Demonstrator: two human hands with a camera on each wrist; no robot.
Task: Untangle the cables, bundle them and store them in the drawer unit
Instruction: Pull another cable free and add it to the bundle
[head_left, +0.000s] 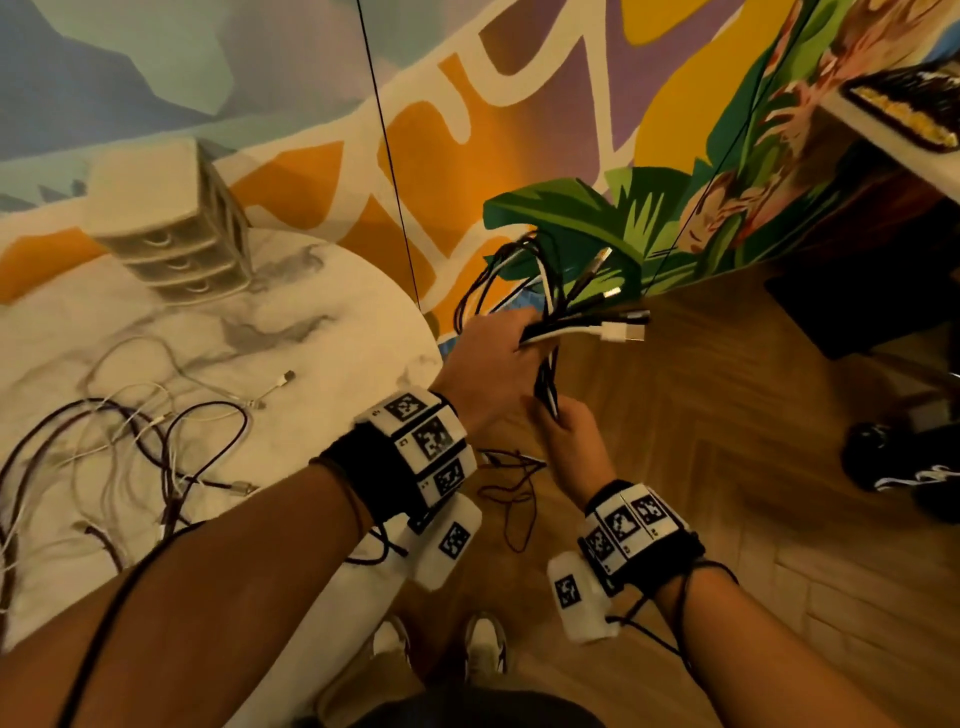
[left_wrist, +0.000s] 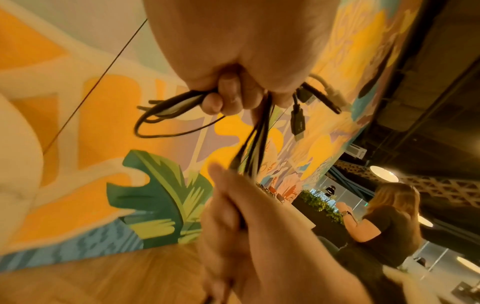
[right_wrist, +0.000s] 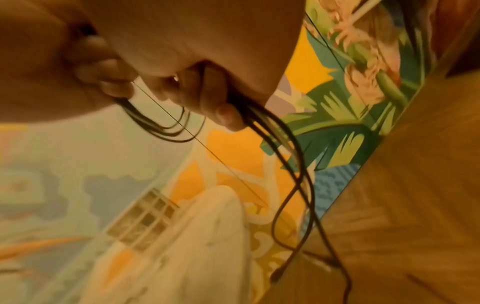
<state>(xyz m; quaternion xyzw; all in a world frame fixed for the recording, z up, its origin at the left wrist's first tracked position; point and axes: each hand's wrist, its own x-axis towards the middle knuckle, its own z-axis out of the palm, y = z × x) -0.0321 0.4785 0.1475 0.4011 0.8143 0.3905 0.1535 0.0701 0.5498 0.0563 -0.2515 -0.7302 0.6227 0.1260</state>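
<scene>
My left hand (head_left: 488, 358) grips a bundle of black and white cables (head_left: 587, 312) held out past the table's right edge, above the wooden floor. USB plugs fan out to its right. Just below it, my right hand (head_left: 566, 436) holds the black strands (head_left: 548, 384) hanging from the bundle. In the left wrist view, curled left fingers (left_wrist: 228, 94) close round the cables (left_wrist: 257, 139) and the right hand (left_wrist: 233, 216) grips them lower down. The right wrist view has my right fingers (right_wrist: 207, 94) closed on dark strands (right_wrist: 285, 148) that trail down. A tangle of more cables (head_left: 130, 447) lies on the marble table (head_left: 322, 332). The drawer unit (head_left: 171, 228) stands at the table's back, drawers closed.
A painted wall runs behind the table. Thin black wires (head_left: 389, 156) hang in front of it. A white table (head_left: 883, 130) with a dark tray is at the upper right, and black shoes (head_left: 904, 467) are on the floor. A seated person (left_wrist: 384, 222) is far off.
</scene>
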